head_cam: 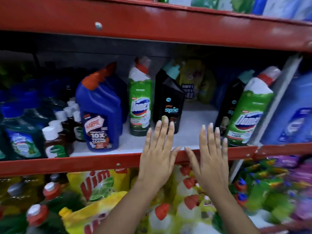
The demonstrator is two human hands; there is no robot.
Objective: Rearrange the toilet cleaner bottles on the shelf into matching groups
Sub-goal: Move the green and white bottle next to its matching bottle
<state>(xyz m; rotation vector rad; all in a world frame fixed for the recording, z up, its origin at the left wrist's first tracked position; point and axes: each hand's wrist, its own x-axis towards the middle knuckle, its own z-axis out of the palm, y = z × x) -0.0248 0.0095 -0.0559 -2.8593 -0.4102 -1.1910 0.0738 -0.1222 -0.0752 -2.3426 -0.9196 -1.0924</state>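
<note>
On the white shelf board [194, 129] stand a blue Harpic bottle [101, 112], a green Domex bottle [139, 100] and a black Spic bottle [168, 98]. Further right lean a second black Spic bottle [231, 105] and a second green Domex bottle [248, 112]. My left hand [158, 154] is flat with fingers spread, its fingertips just in front of the first Spic bottle. My right hand [211, 156] is also spread, fingertips near the base of the second Spic bottle. Neither hand holds anything.
A red shelf rail [101, 163] runs below the bottles, another red shelf [152, 22] above. Dark green and brown bottles [50, 132] crowd the left. A large blue bottle [293, 112] stands far right. Yellow pouches [197, 78] sit at the back. Vim packs [98, 184] fill the lower shelf.
</note>
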